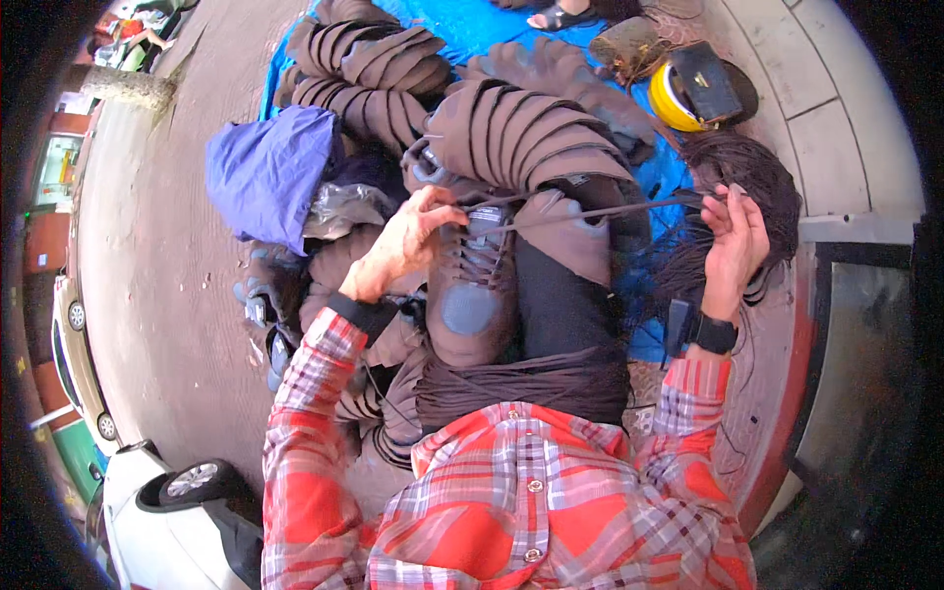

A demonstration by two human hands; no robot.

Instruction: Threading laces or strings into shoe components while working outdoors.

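Observation:
A brown shoe upper (475, 310) with a blue-grey toe patch lies over my lap, toe toward me, its dark lace threaded in criss-crosses. My left hand (418, 231) is closed at its upper left edge, thumb and fingertips pinched by the top eyelets; exactly what lies between the fingertips is partly hidden. From the eyelets a shoelace (610, 209) runs taut to the right, up to my right hand (736, 236). That hand is raised, palm partly showing, with the lace caught between its fingers. Behind it hangs a thick bundle of dark laces (752, 172).
Stacked brown shoe uppers (531, 133) fan out ahead on a blue tarp (472, 28). A purple cloth bag (267, 172) lies at left. More dark laces (531, 385) cross my lap. A yellow tub (674, 96) with a black case stands far right; parked cars (167, 511) are at left.

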